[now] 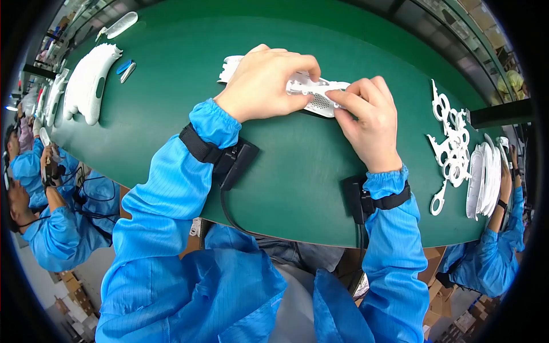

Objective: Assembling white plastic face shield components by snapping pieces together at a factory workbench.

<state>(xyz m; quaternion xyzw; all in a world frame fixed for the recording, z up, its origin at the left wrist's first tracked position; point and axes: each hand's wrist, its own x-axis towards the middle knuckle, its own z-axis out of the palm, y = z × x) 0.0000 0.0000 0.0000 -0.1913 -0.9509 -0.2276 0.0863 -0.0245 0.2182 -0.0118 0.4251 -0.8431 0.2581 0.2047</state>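
Observation:
My left hand (266, 83) is closed around a long white plastic shell (229, 68), whose far-left end sticks out past the wrist. A perforated patch shows near the shell's right end. Over that end lies a thin white plastic bracket (311, 87), its outline partly covered by fingers. My right hand (369, 114) pinches the bracket's right end between thumb and fingers. Left thumb and forefinger press at the bracket's left end. Whether the bracket is seated in the shell or only rests on it, I cannot tell.
On the green table (297, 177), white brackets (452, 143) lie piled at the right beside stacked white shells (485, 177). More white shells (88, 86), a small blue-and-white tool (127, 70) and a clear-white cover (122, 25) lie at the left. Co-workers sit at both sides.

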